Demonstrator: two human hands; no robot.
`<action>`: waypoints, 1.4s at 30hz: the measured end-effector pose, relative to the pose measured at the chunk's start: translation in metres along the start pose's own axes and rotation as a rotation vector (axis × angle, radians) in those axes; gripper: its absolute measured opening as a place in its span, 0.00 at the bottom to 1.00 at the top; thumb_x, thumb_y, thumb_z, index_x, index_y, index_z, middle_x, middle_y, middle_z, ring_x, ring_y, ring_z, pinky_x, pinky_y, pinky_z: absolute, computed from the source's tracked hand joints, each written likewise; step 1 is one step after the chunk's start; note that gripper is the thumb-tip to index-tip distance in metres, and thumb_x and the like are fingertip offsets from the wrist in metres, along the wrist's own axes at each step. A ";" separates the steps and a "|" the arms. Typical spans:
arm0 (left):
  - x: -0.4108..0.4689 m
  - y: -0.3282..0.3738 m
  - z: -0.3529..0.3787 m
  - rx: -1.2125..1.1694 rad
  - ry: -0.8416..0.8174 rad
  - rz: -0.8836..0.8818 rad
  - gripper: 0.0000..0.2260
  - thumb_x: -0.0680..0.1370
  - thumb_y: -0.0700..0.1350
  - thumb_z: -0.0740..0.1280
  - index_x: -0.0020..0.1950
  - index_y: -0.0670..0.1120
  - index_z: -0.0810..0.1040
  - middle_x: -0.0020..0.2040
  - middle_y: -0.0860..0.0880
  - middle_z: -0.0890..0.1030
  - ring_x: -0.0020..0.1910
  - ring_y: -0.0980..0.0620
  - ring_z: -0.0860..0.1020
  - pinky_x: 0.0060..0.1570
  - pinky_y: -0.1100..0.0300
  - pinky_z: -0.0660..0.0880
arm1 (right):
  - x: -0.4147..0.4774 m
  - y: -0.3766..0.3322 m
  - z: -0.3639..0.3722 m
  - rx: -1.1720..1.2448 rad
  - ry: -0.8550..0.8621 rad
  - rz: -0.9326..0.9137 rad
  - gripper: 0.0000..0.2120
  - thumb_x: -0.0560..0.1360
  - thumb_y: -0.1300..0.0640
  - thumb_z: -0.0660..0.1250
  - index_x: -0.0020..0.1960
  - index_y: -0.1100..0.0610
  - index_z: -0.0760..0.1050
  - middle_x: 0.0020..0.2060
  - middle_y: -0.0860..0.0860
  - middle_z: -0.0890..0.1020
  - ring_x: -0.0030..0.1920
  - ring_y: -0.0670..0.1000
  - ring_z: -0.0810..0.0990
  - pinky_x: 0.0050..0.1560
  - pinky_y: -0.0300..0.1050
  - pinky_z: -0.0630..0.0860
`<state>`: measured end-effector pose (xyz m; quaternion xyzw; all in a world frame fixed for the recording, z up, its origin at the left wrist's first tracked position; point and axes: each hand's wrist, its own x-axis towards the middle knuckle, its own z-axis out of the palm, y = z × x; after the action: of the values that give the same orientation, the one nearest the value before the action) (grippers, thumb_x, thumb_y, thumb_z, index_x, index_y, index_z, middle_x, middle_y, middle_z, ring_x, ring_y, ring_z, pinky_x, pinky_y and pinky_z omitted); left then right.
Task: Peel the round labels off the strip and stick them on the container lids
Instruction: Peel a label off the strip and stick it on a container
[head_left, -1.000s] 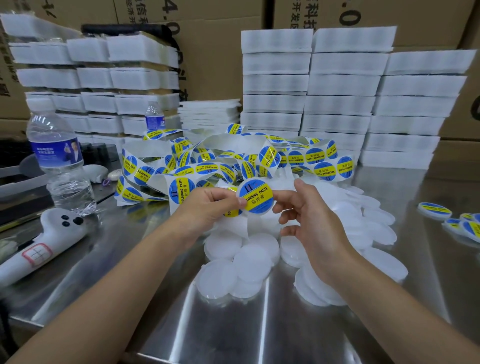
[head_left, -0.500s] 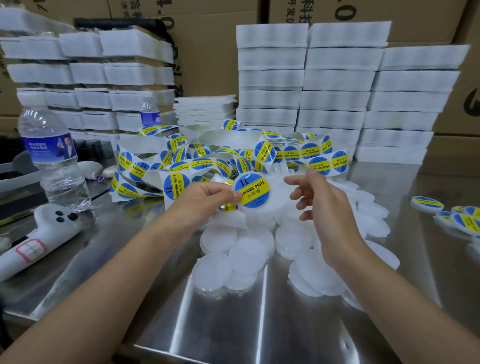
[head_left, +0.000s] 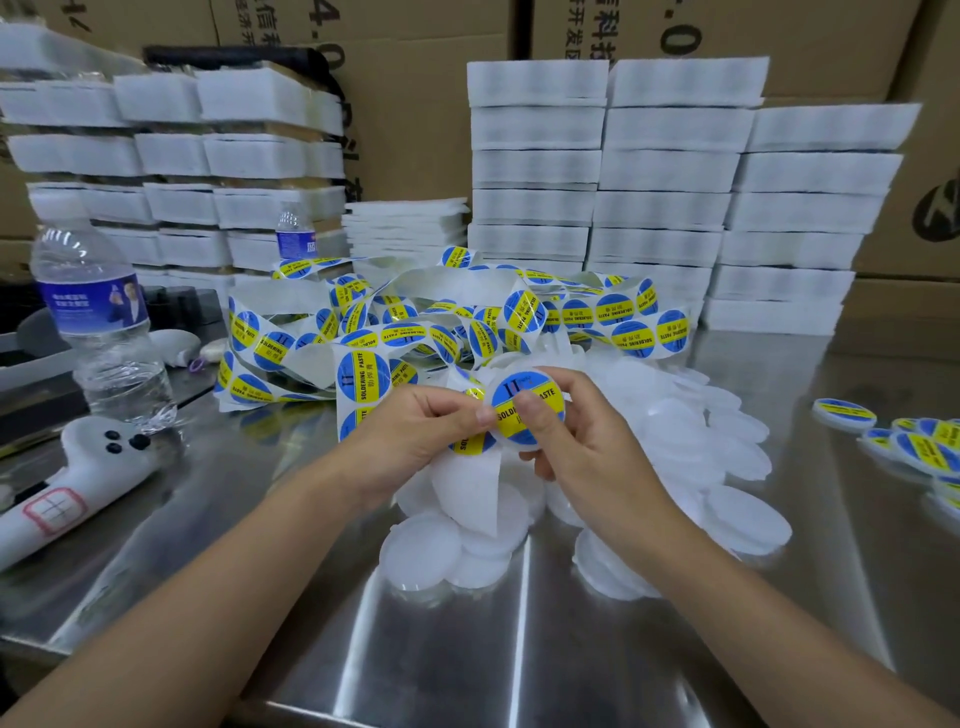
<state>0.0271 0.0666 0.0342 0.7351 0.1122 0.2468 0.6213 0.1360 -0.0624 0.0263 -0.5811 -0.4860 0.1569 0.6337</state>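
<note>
One label (head_left: 506, 395), already on the one lid (head_left: 519, 448) that's held up just over the steel table (head_left: 467, 649). Right hand (head_left: 587, 452) grips the lid with its thumb pressed on the label. Left hand (head_left: 415, 436) pinches the strip (head_left: 470, 488) right beside it, thumb tip touching the label's edge. Bare lids (head_left: 727, 499) are piled underneath, too overlapped to count. Finished lids (head_left: 844, 413) sit well off to the right, cut by the frame edge. Two bottles on the left: near water bottle (head_left: 98, 322), far water bottle (head_left: 294, 234). Foam stacks (head_left: 670, 171) behind.

a packing workshop: stacked white foam trays (head_left: 670, 171), cardboard cartons (head_left: 426, 98), steel worktable (head_left: 467, 649).
</note>
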 end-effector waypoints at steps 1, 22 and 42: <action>0.000 0.000 0.000 0.008 -0.018 0.006 0.10 0.59 0.56 0.73 0.34 0.51 0.86 0.33 0.53 0.83 0.32 0.60 0.79 0.35 0.69 0.74 | 0.000 0.002 0.001 -0.009 -0.004 0.009 0.17 0.66 0.33 0.65 0.49 0.42 0.73 0.36 0.43 0.82 0.32 0.41 0.76 0.36 0.37 0.71; -0.002 -0.002 0.001 0.124 -0.092 -0.012 0.05 0.65 0.49 0.72 0.29 0.51 0.84 0.29 0.54 0.81 0.30 0.61 0.75 0.34 0.70 0.72 | 0.002 0.006 0.001 -0.223 0.184 0.011 0.19 0.61 0.32 0.65 0.33 0.48 0.74 0.27 0.40 0.78 0.28 0.39 0.73 0.29 0.29 0.68; -0.002 -0.002 0.002 0.103 -0.087 -0.043 0.11 0.57 0.57 0.73 0.31 0.51 0.85 0.32 0.53 0.83 0.32 0.61 0.79 0.36 0.69 0.74 | 0.002 -0.004 -0.003 -0.151 0.178 0.101 0.19 0.73 0.41 0.63 0.36 0.56 0.77 0.24 0.56 0.77 0.18 0.49 0.72 0.23 0.40 0.70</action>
<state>0.0269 0.0647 0.0315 0.7736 0.1133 0.1952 0.5921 0.1378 -0.0638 0.0307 -0.6624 -0.4086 0.0993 0.6200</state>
